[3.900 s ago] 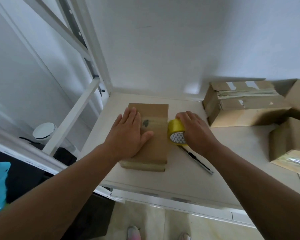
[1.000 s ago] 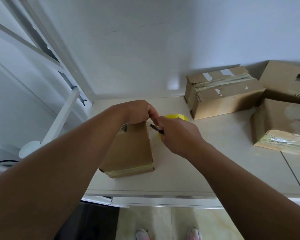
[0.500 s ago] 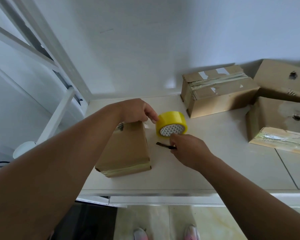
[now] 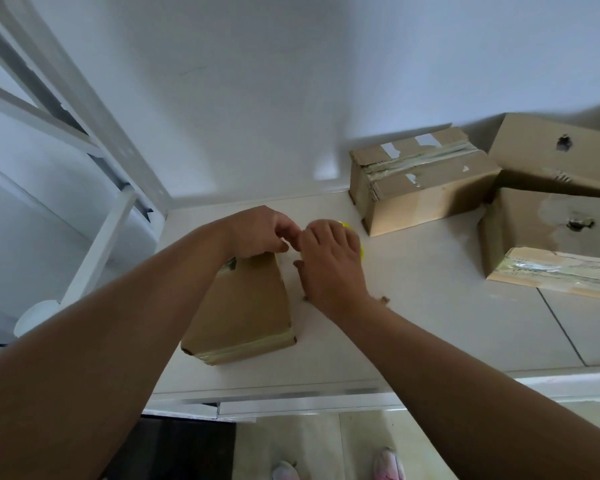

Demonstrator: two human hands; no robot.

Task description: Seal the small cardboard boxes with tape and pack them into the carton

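Observation:
A small cardboard box (image 4: 243, 306) lies on the white counter (image 4: 430, 306), with tape across its near end. My left hand (image 4: 260, 233) sits at the box's far end, fingers curled and pinching the tape's loose end there. My right hand (image 4: 329, 261) lies just right of it and wraps over the yellow tape roll (image 4: 344, 224), of which only slivers show. A utility knife (image 4: 383, 300) lies on the counter under my right wrist, mostly hidden.
A taped box (image 4: 423, 181) stands at the back by the wall. Two more boxes (image 4: 551, 237) (image 4: 561, 150) are stacked at the right. A white shelf frame (image 4: 94, 140) rises on the left. The counter's front edge (image 4: 274, 393) is near my feet.
My right hand has let go of the knife, left it on the counter, and moved up onto the tape roll. My left hand stays at the box's far end.

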